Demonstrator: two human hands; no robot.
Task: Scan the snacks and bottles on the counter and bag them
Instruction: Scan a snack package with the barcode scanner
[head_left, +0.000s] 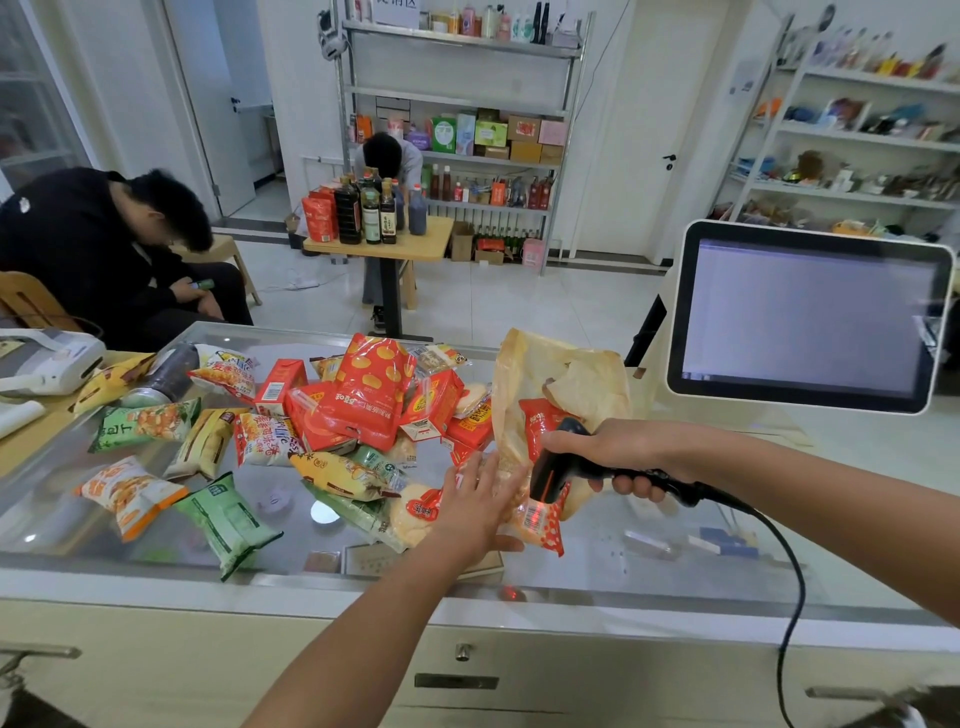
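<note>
Lower centre of the frame, the left hand (480, 506) steadies a snack packet (537, 522) with fingers spread; the right hand (621, 457) grips the scanner (558, 467). Crinkled wrapping could block the barcode read.

A smooth, reflective glass top is seen on the counter (649, 551), glossy plastic film on the snack packets (363, 400), thin translucent crinkled plastic on the bag (571, 374), and matt black plastic on the scanner (566, 467).
</note>
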